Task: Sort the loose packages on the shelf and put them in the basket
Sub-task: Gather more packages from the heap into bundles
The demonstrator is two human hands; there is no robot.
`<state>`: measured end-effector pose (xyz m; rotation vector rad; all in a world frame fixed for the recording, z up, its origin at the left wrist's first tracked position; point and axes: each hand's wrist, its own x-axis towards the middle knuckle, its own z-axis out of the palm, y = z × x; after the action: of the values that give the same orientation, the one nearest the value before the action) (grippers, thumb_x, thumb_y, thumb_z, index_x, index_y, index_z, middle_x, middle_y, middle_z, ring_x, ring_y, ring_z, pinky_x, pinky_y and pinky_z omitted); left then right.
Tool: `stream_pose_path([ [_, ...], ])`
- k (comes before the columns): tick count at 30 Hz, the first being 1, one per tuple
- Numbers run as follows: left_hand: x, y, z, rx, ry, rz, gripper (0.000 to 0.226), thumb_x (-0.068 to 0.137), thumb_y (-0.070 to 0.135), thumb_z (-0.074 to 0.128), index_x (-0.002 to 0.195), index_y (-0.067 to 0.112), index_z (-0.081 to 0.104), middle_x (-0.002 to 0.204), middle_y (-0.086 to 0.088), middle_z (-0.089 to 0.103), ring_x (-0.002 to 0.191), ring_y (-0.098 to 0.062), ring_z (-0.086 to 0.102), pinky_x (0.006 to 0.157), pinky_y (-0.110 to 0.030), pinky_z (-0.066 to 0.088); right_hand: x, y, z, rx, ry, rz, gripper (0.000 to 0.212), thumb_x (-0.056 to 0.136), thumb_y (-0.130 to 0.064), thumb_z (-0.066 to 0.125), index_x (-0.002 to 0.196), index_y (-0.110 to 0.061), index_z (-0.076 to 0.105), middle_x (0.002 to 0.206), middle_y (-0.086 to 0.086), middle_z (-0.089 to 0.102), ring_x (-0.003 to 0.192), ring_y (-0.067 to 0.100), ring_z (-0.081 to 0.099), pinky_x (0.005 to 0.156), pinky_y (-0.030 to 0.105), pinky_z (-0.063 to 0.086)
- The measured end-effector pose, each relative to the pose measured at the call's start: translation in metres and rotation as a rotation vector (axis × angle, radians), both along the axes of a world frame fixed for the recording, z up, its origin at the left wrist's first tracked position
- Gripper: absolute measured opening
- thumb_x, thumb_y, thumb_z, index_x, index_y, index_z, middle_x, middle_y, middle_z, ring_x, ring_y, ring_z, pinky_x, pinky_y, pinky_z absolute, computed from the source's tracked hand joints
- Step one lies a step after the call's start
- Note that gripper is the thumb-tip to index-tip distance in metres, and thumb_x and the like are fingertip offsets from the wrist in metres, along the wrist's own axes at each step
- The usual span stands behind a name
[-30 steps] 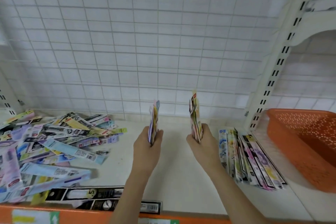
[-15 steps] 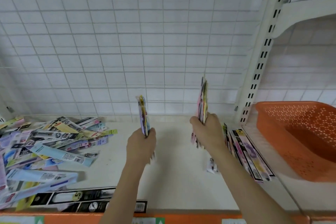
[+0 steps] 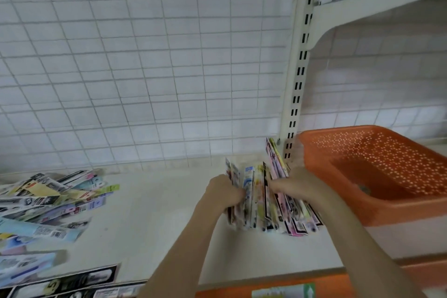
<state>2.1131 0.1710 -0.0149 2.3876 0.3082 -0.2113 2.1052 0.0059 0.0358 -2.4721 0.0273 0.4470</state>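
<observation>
A row of flat colourful packages (image 3: 260, 203) stands on edge on the white shelf (image 3: 154, 225), just left of the orange perforated basket (image 3: 377, 167). My left hand (image 3: 223, 193) grips the left end of this row. My right hand (image 3: 294, 185) presses against its right side, fingers closed on the packages. The basket holds none of the packages that I can see. A loose heap of packages (image 3: 46, 203) lies spread at the far left of the shelf.
A white slotted upright (image 3: 298, 68) rises behind the basket, with a wire grid back wall (image 3: 145, 68) to its left. An upper shelf bracket (image 3: 362, 7) juts out at top right. Black packages (image 3: 72, 283) lie along the orange front edge.
Both hands held separate small bundles upright in the air before. They have come down and to the right, joining their bundles to the sorted row beside the basket.
</observation>
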Motion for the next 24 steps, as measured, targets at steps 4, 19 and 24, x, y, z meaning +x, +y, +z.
stream_pose_path([
  [4,-0.001,-0.005,-0.004,0.139,-0.047,0.006,0.052,0.084,0.05,0.056,0.098,0.001,0.063,0.077,-0.006,0.063,0.082,-0.028,0.067,0.07,-0.031,0.055,0.005,-0.008,-0.017,0.003,-0.038,0.033,0.05,0.074,-0.024,0.07,0.117,-0.007,0.052,0.112,0.014,0.059,0.098,0.025,0.06,0.092,0.036,0.049],
  [19,-0.064,0.047,-0.007,0.255,-0.319,0.181,0.046,0.092,0.045,0.047,0.13,0.019,0.05,0.125,0.0,0.053,0.114,-0.016,0.052,0.092,-0.023,0.039,0.012,0.033,-0.046,-0.25,-0.483,0.128,0.047,0.095,-0.037,0.041,0.133,-0.009,0.045,0.141,0.011,0.042,0.132,0.029,0.036,0.112,0.039,0.028],
  [24,-0.101,0.092,-0.003,0.28,-0.449,0.306,0.033,0.091,0.038,0.052,0.116,0.018,0.06,0.093,0.006,0.06,0.086,-0.013,0.057,0.081,-0.023,0.044,-0.002,0.084,-0.049,-0.07,-0.576,0.264,0.032,0.095,-0.03,0.042,0.118,-0.014,0.058,0.119,0.006,0.056,0.114,0.025,0.05,0.094,0.034,0.042],
])
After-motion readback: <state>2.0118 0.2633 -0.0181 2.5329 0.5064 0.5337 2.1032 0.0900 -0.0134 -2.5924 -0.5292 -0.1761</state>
